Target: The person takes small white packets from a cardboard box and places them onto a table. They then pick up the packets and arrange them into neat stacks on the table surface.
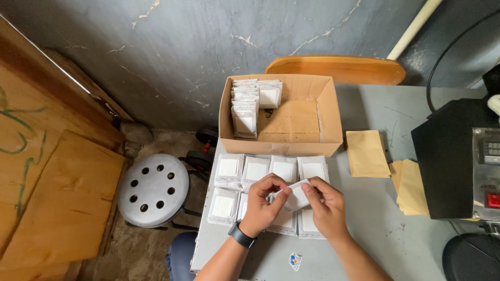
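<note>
Hands meet over a grey table (396, 234): left hand (263, 200) and right hand (325, 205) both pinch one white packet (298, 195) above rows of packets (255, 169), near a cardboard box (291, 122).

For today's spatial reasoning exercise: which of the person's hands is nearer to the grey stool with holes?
Left. The left hand sits closer to the grey stool off the table's left edge; the right hand is farther over, both gripping the small white packet.

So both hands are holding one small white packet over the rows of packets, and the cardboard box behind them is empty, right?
Not quite. The head view shows the cardboard box is not empty: stacks of white packets stand in its left side. The rest holds: the left hand and right hand hold one small white packet over the rows.
</note>
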